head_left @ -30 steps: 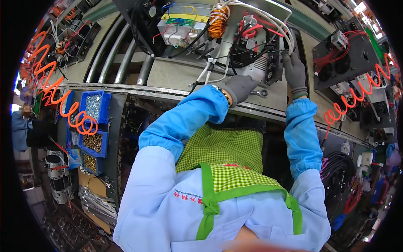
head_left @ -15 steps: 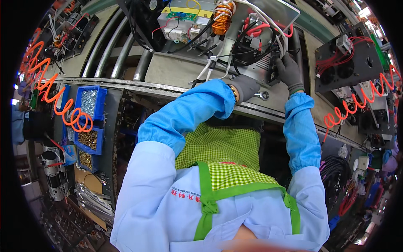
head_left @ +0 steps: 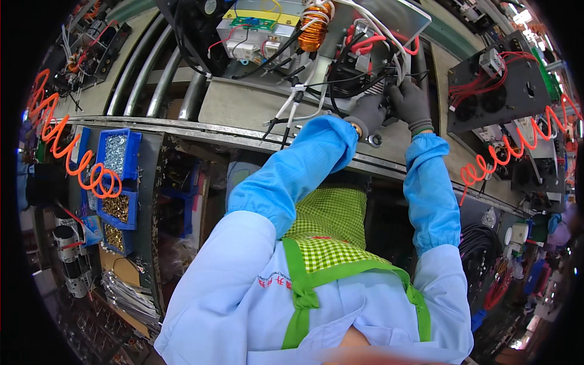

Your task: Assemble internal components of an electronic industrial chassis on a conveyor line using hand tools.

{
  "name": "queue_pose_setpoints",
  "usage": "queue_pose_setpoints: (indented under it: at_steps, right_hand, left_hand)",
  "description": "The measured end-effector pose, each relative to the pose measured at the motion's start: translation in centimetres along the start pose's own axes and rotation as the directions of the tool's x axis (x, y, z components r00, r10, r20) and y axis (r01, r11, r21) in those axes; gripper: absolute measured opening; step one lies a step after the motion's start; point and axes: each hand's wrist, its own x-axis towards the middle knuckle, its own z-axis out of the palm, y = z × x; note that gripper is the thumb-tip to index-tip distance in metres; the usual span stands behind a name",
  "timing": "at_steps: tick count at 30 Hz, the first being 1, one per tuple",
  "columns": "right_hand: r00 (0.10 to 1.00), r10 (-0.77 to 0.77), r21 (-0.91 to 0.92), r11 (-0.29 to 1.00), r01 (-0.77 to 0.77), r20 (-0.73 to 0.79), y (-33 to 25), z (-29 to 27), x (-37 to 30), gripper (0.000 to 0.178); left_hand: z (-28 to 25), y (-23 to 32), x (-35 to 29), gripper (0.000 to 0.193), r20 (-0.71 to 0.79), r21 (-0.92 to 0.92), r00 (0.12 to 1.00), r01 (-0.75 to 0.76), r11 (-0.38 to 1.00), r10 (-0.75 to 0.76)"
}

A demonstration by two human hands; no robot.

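Observation:
My left hand (head_left: 367, 113), in a grey glove, reaches to the near right corner of an open metal chassis (head_left: 274, 86). Its fingers are bent in and what they hold, if anything, is hidden. Beside it, my right hand (head_left: 411, 104), also gloved, is closed at the same corner, where white cables (head_left: 399, 58) come down. Its fingertips are tucked among dark parts, so the thing gripped cannot be made out. The ring end of a wrench (head_left: 373, 140) shows on the bench edge below my left wrist. Black and white leads (head_left: 294, 103) hang over the chassis's front.
Metal rollers (head_left: 146, 76) lie left of the chassis. Blue bins (head_left: 121, 152) of screws and fasteners stand at left. Coiled orange hoses hang at left (head_left: 91, 164) and right (head_left: 486, 164). A black panel with red wires (head_left: 486, 91) stands at right. A copper-wound coil (head_left: 313, 30) sits inside the chassis.
My left hand has moved right and away from me, up to my right hand at the chassis corner. My right hand stays near the same corner. The whole view has shifted slightly.

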Motion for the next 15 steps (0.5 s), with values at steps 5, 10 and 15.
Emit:
queue_pose_setpoints:
  at_steps: [5, 10, 15]
  right_hand:
    - [0.999, 0.025, 0.066, 0.997, -0.028, 0.042, -0.2, -0.2, 0.2, 0.032]
    - [0.999, 0.036, 0.138, 0.99, -0.035, -0.005, 0.2, 0.2, 0.0, 0.032]
    - [0.995, 0.098, 0.15, 0.983, -0.101, 0.027, 0.5, 0.3, 0.3, 0.032]
  left_hand:
    - [1.4, -1.0, 2.7, 0.044, -0.004, 0.041, 0.928, 0.373, 0.927, -0.373]
    - [2.4, -0.9, 3.1, 0.043, -0.167, 0.112, 0.868, 0.487, 0.866, -0.467]
    - [1.2, -0.8, 2.8, 0.036, 0.027, -0.248, 0.936, 0.347, 0.905, -0.351]
